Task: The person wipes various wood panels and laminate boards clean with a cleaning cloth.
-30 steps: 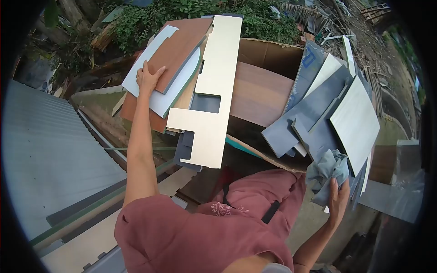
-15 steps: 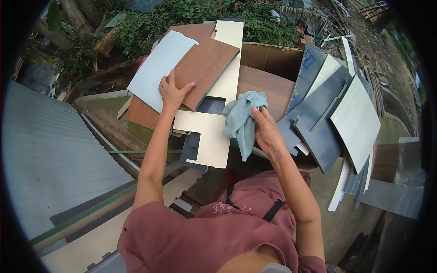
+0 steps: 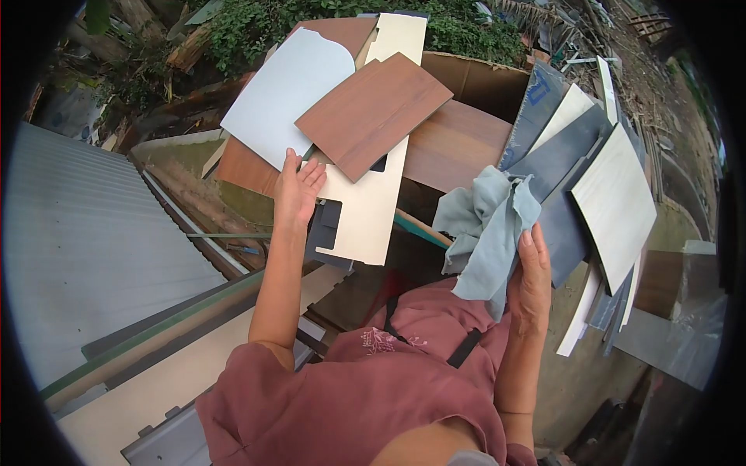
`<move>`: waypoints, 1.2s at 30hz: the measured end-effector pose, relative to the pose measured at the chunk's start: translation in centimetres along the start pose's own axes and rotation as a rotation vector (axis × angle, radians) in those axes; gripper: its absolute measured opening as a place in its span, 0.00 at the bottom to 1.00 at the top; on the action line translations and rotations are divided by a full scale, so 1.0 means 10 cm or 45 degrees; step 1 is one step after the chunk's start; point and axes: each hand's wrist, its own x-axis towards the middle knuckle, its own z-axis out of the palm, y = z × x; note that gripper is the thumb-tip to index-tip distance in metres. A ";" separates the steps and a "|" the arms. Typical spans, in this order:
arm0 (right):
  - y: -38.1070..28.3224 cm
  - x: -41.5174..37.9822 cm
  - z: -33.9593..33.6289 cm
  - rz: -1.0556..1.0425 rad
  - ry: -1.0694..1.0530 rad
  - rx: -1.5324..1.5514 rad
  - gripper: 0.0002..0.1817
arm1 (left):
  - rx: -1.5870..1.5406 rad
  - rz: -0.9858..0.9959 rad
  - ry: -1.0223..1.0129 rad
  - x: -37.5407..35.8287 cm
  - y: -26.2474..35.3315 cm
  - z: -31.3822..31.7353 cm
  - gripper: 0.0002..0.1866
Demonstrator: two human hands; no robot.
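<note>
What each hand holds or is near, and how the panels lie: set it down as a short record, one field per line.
Left hand: open, at the lower end of the white panel; contact unclear
Right hand: holding a crumpled blue-grey cloth
Reddish-brown panel: lying over parts of the white panel and the cream panel
Cream panel detail: cut-outs along one side
Cardboard box: open, beyond the cloth, with panels in it
Right side: pale panel slanting over dark grey panels

Bluish cloth (image 3: 489, 233) hangs crumpled — brown board (image 3: 373, 116) slants across cream panel (image 3: 365, 221).
</note>
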 end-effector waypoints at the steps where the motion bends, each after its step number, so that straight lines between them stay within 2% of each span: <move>1: -0.01 -0.07 -0.07 -0.001 0.002 0.003 0.30 | -0.027 -0.170 -0.071 0.01 0.05 0.06 0.45; 2: -0.03 -0.14 -0.13 -0.057 0.015 0.017 0.28 | -0.052 -0.338 -0.145 0.04 0.10 0.11 0.46; 4: -0.06 -0.28 -0.25 -0.131 0.031 0.045 0.27 | 0.022 -0.384 -0.171 0.15 0.15 0.12 0.48; 6: -0.07 -0.44 -0.37 -0.203 0.062 0.073 0.27 | 0.088 -0.579 -0.148 0.23 0.22 0.18 0.47; 7: -0.06 -0.50 -0.46 -0.215 0.066 0.074 0.27 | 0.107 -0.577 -0.168 0.29 0.22 0.18 0.47; 9: -0.03 -0.62 -0.58 -0.244 0.131 0.123 0.28 | 0.219 -0.727 -0.136 0.36 0.21 0.22 0.44; 11: -0.01 -0.73 -0.72 -0.272 0.195 0.166 0.28 | 0.164 -0.718 -0.083 0.35 0.18 0.33 0.42; 13: 0.00 -0.83 -0.87 -0.372 0.052 0.422 0.29 | 0.076 -0.710 0.063 0.27 0.17 0.51 0.35; 14: 0.00 -0.87 -0.92 -0.386 0.058 0.427 0.29 | 0.084 -0.709 0.048 0.23 0.14 0.57 0.35; 16: 0.01 -0.92 -1.01 -0.467 0.037 0.532 0.30 | 0.037 -0.590 -0.235 0.16 0.07 0.65 0.30; 18: 0.08 -0.93 -1.09 -0.492 0.059 0.579 0.30 | 0.016 -0.529 -0.243 0.19 -0.02 0.69 0.27; 20: 0.15 -0.92 -1.13 -0.501 0.301 0.490 0.31 | -0.048 -0.040 -0.403 0.21 -0.11 0.75 0.30; 21: 0.05 -0.90 -1.02 -0.502 0.276 0.496 0.30 | -0.043 -0.037 -0.416 0.14 -0.10 0.83 0.30; 22: 0.01 -0.83 -0.96 -0.518 0.282 0.503 0.30 | 0.081 0.173 -0.466 0.01 -0.08 0.95 0.29; 23: -0.03 -0.77 -0.91 -0.547 0.327 0.295 0.29 | 0.203 0.381 -0.513 -0.13 -0.07 1.05 0.29; 24: -0.07 -0.71 -0.84 -0.571 0.370 0.088 0.28 | 0.204 0.381 -0.529 -0.27 -0.06 1.11 0.29; 26: -0.22 -0.51 -0.45 -0.608 0.213 -0.076 0.20 | 0.160 0.451 -0.569 -0.55 -0.01 1.24 0.27; 28: -0.09 -0.18 -0.19 -0.856 0.088 -0.612 0.16 | 0.116 0.413 -0.590 -0.94 0.01 1.39 0.26; 29: -0.09 -0.05 0.05 -1.090 0.032 -0.781 0.14 | 0.096 0.404 -0.629 -1.15 0.02 1.46 0.26; 30: 0.08 0.08 0.22 -1.083 -0.053 -0.868 0.14 | 0.074 0.389 -0.667 -1.31 -0.02 1.50 0.25; 32: 0.16 0.12 0.54 -1.397 -0.008 -1.178 0.15 | 0.050 0.370 -0.697 -1.52 -0.15 1.49 0.24; 36: -0.28 0.15 0.45 -1.461 0.004 -1.178 0.20 | 0.321 0.416 -0.828 -1.96 -0.08 1.54 0.23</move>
